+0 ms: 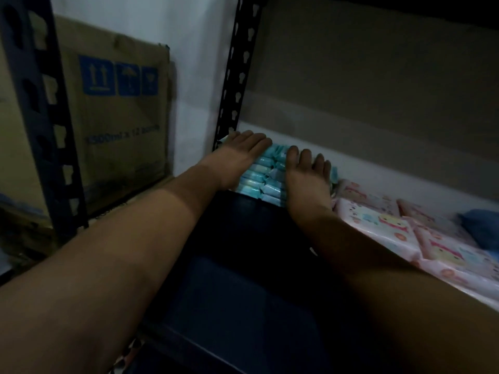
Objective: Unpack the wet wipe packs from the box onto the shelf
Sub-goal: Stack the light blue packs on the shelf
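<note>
Several small teal and white wet wipe packs (266, 175) lie in tight rows at the far left of the shelf (378, 163). My left hand (237, 155) lies flat with fingers stretched along the left side of the rows, next to the black upright. On the right side of the rows rests my right hand (307, 174), fingers spread on the packs. Both hands press against the group from either side, and neither closes around a single pack. The box the packs came from is not in view.
Larger pink wipe packs (399, 228) with cartoon prints fill the shelf to the right, with a blue item (480, 225) behind them. A black perforated upright (237, 76) bounds the shelf on the left. A cardboard box (118, 109) stands on the neighbouring rack.
</note>
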